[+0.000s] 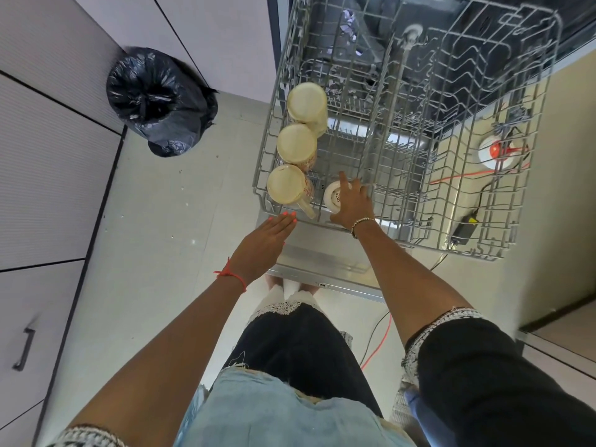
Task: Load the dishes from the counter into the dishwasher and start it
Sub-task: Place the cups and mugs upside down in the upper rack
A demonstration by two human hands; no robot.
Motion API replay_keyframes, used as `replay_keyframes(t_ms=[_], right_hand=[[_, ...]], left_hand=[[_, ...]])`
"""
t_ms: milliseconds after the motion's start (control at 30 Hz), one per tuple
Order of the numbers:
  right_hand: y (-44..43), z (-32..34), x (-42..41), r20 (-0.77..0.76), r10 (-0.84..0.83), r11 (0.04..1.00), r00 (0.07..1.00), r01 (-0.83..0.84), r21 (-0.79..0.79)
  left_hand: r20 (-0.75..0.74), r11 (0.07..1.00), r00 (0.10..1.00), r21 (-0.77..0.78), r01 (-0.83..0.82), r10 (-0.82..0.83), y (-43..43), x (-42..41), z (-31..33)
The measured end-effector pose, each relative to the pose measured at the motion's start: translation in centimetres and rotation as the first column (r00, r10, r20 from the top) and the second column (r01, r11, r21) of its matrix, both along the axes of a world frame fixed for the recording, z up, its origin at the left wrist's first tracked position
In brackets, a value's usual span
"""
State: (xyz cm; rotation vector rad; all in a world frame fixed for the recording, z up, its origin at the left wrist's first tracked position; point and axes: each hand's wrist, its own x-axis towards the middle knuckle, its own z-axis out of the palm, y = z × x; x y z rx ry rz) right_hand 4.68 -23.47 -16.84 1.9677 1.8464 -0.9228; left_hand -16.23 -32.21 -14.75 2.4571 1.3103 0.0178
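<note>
Leaning over the pulled-out rack [429, 245], we have our right hand [353, 204] on a white cup [333, 196] in its near left part, thumb on the cup's near side and forefinger on its far side, so the hand holds it. The cup's round white end faces up at us. It sits just right of the nearest of three pale yellow mugs [296, 143], which stand bottom up in a row along the rack's left wall; we cannot tell whether cup and mug touch. Our left hand [263, 245] is flat, fingers straight and together, holding nothing, its fingertips by the rack's front rim near that mug's handle. Below the rack the door [322, 256] lies open. On the floor to the left stands a bin [161, 101] lined with a black bag, and a red cable [377, 346] runs by our right leg
</note>
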Motion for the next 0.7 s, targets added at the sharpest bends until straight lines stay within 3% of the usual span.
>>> replay_keyframes(t_ms=[267, 433, 700], right_hand=[[-0.7, 1.6, 0.4, 0.047, 0.067, 0.996, 0.997, -0.07, 0.056], [-1.7, 4.7, -0.6, -0.087, 0.119, 0.972, 0.989, -0.098, 0.212], [-0.7, 10.9, -7.7, -0.131, 0.384, 0.871, 0.914, -0.312, 0.379]], left_hand=[[-0.024, 1.0, 0.999, 0.012, 0.023, -0.023, 0.0, -0.2, 0.7], [-0.033, 0.997, 0.999, 0.074, -0.016, 0.019, 0.3, -0.9, 3.7], [-0.044, 0.974, 0.978, 0.107, -0.199, 0.205, 1.7, -6.9, 9.2]])
